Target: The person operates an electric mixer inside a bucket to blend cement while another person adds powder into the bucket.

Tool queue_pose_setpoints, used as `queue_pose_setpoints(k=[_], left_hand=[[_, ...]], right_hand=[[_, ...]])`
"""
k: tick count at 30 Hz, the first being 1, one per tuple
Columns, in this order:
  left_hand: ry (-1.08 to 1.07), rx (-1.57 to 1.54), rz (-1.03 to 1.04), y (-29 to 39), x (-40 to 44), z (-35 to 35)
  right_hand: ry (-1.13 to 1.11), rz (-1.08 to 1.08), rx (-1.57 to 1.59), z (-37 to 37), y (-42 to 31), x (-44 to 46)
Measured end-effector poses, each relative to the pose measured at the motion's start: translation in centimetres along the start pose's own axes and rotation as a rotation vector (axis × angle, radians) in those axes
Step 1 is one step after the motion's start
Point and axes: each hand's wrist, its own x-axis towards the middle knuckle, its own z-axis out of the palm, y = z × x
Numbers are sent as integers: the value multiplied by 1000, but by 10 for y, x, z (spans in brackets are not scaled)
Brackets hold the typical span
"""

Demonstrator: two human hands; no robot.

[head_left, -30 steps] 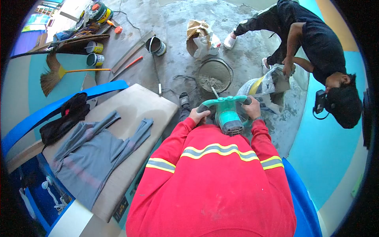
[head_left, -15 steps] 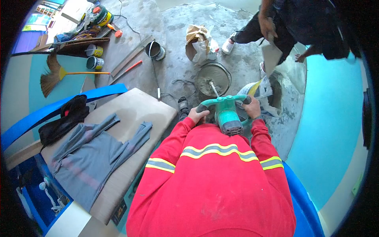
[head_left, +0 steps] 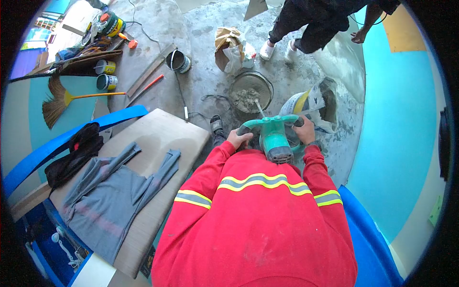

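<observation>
A green handheld power mixer (head_left: 275, 136) is gripped from both sides. My left hand (head_left: 240, 138) wraps round its left handle, and my right hand (head_left: 305, 130) is closed on the right one. The pale mixing shaft (head_left: 259, 108) runs from the machine down into a round bucket (head_left: 271, 94). Lumpy grey mortar (head_left: 245, 99) lies in the bucket and hides the shaft's lower end. An open bag with yellow and white print (head_left: 299, 103) lies just right of the bucket.
Ahead, a person in dark clothes (head_left: 311, 24) stands near a flat trowel-like blade (head_left: 256, 8). A brown paper bag (head_left: 227, 50) and a handled pail (head_left: 179, 62) stand beyond the bucket. A board with a grey shirt (head_left: 112, 191) is left; a broom (head_left: 60, 100) lies farther off.
The person ahead has stepped back, and the flat blade is now farther away. Mortar in the bucket looks lumpier. My view has shifted slightly; both hands keep their hold on the mixer.
</observation>
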Motion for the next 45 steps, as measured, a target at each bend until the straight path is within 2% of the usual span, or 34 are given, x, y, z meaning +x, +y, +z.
queue_pose_setpoints(k=[5,23,31,41,45], left_hand=[[15,30,-31,0,1,0],[105,-113,-87,-7,-16,-6],[143,-83,8,-3,-17,-12],[33,-28,12,1,-4,-11],[49,-71,-5,2,-5,-2]], right_hand=[[45,-26,-2,2,0,-4],[-81,-72,55,16,-12,19],[-68,-139,-26,13,-32,31],[-43,-104,-10,-2,-28,23],[-23,-98,-57,-1,-10,20]])
